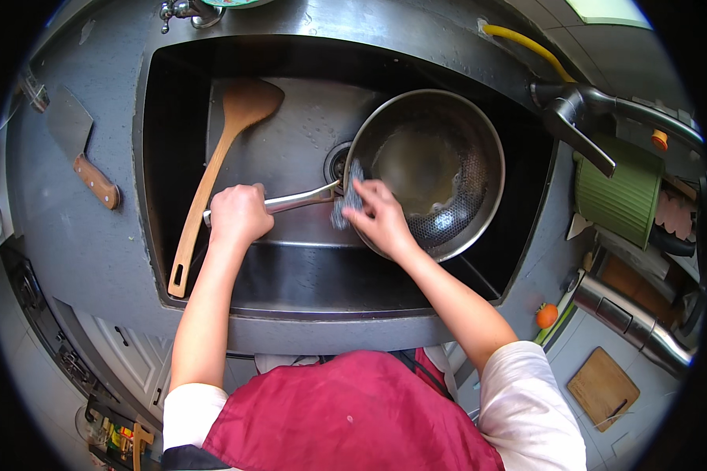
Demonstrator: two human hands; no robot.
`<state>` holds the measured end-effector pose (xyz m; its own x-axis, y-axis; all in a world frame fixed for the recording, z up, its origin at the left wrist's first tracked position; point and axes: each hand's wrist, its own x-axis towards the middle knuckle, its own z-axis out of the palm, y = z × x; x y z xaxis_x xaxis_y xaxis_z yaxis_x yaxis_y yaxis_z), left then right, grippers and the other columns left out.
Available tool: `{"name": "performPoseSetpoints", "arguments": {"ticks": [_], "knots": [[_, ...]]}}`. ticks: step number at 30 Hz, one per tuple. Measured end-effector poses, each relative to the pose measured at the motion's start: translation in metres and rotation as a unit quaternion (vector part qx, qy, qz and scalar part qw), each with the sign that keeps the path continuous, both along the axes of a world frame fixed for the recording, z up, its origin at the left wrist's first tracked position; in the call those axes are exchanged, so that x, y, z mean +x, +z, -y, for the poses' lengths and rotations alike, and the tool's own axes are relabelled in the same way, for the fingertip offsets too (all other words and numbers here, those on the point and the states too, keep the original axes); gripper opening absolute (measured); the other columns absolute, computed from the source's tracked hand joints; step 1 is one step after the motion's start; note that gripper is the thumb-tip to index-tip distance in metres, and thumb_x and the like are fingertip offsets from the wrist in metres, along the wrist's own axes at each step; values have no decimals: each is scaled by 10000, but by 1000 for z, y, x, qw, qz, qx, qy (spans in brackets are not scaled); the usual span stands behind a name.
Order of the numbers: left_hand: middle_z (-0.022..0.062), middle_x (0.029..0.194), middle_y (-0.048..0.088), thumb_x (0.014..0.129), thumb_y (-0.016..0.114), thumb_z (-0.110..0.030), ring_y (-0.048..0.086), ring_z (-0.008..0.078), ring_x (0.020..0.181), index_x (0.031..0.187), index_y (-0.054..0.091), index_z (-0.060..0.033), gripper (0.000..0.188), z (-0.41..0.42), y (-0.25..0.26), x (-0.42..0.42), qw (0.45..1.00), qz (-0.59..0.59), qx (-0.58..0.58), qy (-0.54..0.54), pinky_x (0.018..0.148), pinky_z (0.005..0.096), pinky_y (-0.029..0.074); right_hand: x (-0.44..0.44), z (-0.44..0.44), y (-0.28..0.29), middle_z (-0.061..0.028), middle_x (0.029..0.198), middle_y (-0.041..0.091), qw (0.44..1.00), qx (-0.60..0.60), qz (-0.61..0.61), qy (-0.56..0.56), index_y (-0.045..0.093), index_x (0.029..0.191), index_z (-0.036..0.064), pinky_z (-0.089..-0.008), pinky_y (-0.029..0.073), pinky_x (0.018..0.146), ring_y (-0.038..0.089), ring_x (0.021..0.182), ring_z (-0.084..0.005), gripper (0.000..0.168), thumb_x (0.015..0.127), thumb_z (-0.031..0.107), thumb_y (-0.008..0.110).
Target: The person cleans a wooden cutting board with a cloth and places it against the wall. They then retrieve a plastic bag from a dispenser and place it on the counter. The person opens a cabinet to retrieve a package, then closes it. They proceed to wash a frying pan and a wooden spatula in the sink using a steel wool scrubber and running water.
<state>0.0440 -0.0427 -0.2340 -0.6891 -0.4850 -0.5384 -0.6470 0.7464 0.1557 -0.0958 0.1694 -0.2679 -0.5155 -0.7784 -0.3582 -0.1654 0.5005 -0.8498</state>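
My left hand (240,218) is wrapped around the metal handle (300,200) of a wok (471,194), which rests tilted in the sink. Murky liquid lies in the wok's bottom. Pinched between thumb and fingers of my right hand (383,218) is a grey scouring pad or cloth (349,203), held against the wok's rim near the handle joint; the hand is slightly blurred. A wooden spatula (212,171) lies along the sink's left side, its blade at the back and its slotted end near the front, just left of my left hand.
The steel sink (330,312) has a drain (337,162) beside the wok. On the left counter lies a cleaver (88,159). A faucet (577,118), a yellow hose (521,44), a green ribbed container (618,188) and a persimmon-like orange fruit (546,316) are at the right.
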Motion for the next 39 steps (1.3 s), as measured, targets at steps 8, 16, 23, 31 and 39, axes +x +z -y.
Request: {"name": "performPoseSetpoints", "arguments": {"ticks": [8, 16, 23, 31, 39], "knots": [[175, 710, 655, 649, 594, -95, 656, 330, 728, 739, 676, -39, 133, -7, 4, 0, 1000, 22, 8, 0, 697, 402, 526, -28, -108, 44, -152, 990, 563, 910, 136, -193, 341, 581, 1084, -46, -366, 498, 813, 570, 935, -311, 422, 694, 83, 677], [168, 737, 664, 639, 598, -98, 660, 320, 756, 736, 703, -48, 151, -8, 4, -6, 999, 49, 11, 3, 717, 387, 529, 12, -4, 12, -190, 935, 543, 980, 40, -178, 81, 562, 1061, -62, -416, 490, 702, 579, 829, -380, 380, 731, 76, 689], [176, 759, 667, 647, 589, -99, 658, 325, 777, 762, 708, -42, 175, -3, 4, -5, 997, 65, 33, 10, 742, 385, 526, -4, -87, 29, -152, 934, 549, 948, 88, -179, 248, 570, 1088, -33, -397, 498, 787, 587, 875, -324, 405, 705, 54, 665], [189, 784, 670, 664, 588, -99, 660, 332, 798, 780, 711, -21, 187, -11, 5, -7, 994, 92, 55, 16, 763, 386, 525, -53, -148, 40, -108, 877, 541, 855, 126, -284, 416, 585, 965, -49, -334, 519, 630, 569, 797, -250, 187, 827, 68, 535], [195, 816, 673, 663, 586, -105, 660, 336, 828, 798, 711, -12, 206, -11, 6, -8, 990, 131, 42, 22, 777, 380, 527, 13, 11, 13, -196, 921, 536, 978, 85, -179, 64, 557, 998, -52, -427, 504, 699, 591, 802, -379, 312, 738, 86, 660]]}}
